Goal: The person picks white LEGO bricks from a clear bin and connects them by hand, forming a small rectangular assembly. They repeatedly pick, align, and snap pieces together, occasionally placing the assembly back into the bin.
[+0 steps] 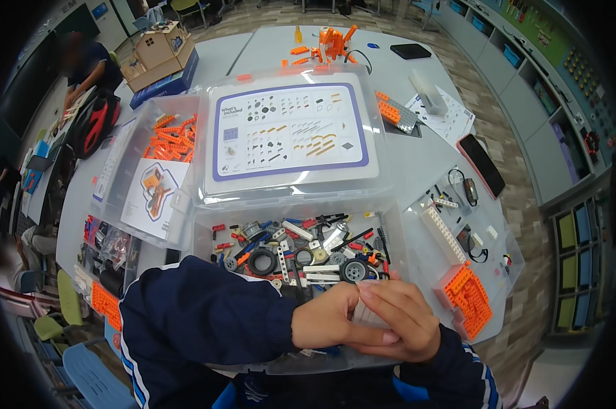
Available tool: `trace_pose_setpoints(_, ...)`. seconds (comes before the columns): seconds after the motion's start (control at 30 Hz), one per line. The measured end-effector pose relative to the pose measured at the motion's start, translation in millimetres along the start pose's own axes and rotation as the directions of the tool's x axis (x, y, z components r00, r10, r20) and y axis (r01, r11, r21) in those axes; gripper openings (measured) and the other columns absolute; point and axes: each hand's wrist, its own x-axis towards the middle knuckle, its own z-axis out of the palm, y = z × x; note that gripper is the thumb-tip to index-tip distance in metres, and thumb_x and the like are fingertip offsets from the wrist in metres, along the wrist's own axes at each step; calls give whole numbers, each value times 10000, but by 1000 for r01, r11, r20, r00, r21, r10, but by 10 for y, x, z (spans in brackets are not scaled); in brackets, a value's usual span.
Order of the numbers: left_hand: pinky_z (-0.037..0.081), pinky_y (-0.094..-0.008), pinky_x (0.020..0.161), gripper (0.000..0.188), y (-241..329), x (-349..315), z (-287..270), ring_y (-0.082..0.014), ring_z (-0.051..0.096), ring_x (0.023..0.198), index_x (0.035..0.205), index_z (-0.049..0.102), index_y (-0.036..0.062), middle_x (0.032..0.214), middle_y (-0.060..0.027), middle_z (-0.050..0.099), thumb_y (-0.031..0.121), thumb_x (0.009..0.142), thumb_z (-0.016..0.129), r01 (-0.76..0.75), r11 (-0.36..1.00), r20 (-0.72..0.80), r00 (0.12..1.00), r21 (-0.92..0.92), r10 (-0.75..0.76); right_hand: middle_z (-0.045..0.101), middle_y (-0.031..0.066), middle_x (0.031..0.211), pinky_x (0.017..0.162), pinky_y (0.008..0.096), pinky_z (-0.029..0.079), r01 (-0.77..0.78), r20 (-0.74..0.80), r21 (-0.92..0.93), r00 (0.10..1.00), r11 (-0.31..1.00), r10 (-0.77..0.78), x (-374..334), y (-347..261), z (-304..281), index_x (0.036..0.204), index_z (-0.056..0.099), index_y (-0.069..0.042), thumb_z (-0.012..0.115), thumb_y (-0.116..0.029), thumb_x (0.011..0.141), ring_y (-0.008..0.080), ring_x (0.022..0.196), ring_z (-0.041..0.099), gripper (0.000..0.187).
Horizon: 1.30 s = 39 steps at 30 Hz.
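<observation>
My left hand (328,319) and my right hand (407,324) meet over the near right part of a clear plastic box (205,228). Both are closed, fingertips together, around a pale, ribbed building piece (365,314); fingers cover most of it, so its exact kind is hidden. Just beyond the hands lies a wheel with a grey hub (353,270) among loose building parts. A black tyre (262,261), white beams (321,268) and small red, grey and black connectors also fill the box.
The box's raised lid (287,187) carries a printed parts sheet. To the left stands a tray of orange bricks (175,140); to the right lie an orange brick block (468,300), a phone (482,165) and cables. An orange model (332,42) stands at the far edge.
</observation>
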Motion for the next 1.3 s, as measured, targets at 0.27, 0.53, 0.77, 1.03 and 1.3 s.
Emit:
trace_pose_setpoints(0.27, 485, -230, 813, 194, 90, -33, -34, -57, 597, 888, 1078, 694, 5, 941, -17, 694, 118, 922, 712, 113, 993, -12, 994, 18, -113, 665, 150, 1251, 994, 439, 531, -12, -13, 11, 1000, 1000, 12, 6, 0, 9, 1254, 644, 29, 900, -115, 635, 308, 1116, 658, 685)
trace_pose_setpoints(0.53, 482, -226, 820, 186, 34, -9, -20, -55, 592, 894, 1078, 696, 3, 969, -11, 693, 120, 933, 701, 48, 998, 28, 999, -45, -47, 675, 147, 1230, 979, 426, 541, 2, -18, -19, 1000, 1000, -2, -9, 5, 3, 1236, 659, 26, 905, -137, 636, 301, 1095, 670, 669)
trace_pose_setpoints(0.77, 476, -223, 814, 178, 28, 1, 5, -45, 578, 889, 1068, 696, 17, 954, 5, 679, 150, 950, 697, 83, 990, 42, 996, -117, -79, 681, 152, 1215, 974, 417, 548, -7, -40, 1, 999, 1000, 7, -8, 2, 7, 1224, 661, 37, 912, -142, 629, 306, 1085, 677, 671)
trace_pose_setpoints(1.03, 447, -201, 694, 180, 54, -17, -11, -34, 551, 807, 1054, 691, 20, 885, 21, 657, 177, 968, 683, 187, 977, -12, 982, -106, -190, 679, 172, 1216, 962, 414, 554, -12, -57, 1, 998, 1000, 12, -15, 19, 7, 1237, 643, 56, 907, -131, 641, 318, 1086, 676, 678)
trace_pose_setpoints(1.3, 437, -195, 642, 209, 198, -23, 30, -11, 561, 757, 1002, 731, 31, 843, 26, 679, 235, 958, 729, 287, 958, -50, 956, -14, -288, 684, 179, 1232, 965, 431, 533, 12, -97, 9, 995, 1000, -11, -52, 86, -14, 1265, 632, 40, 924, -147, 619, 318, 1086, 667, 734)
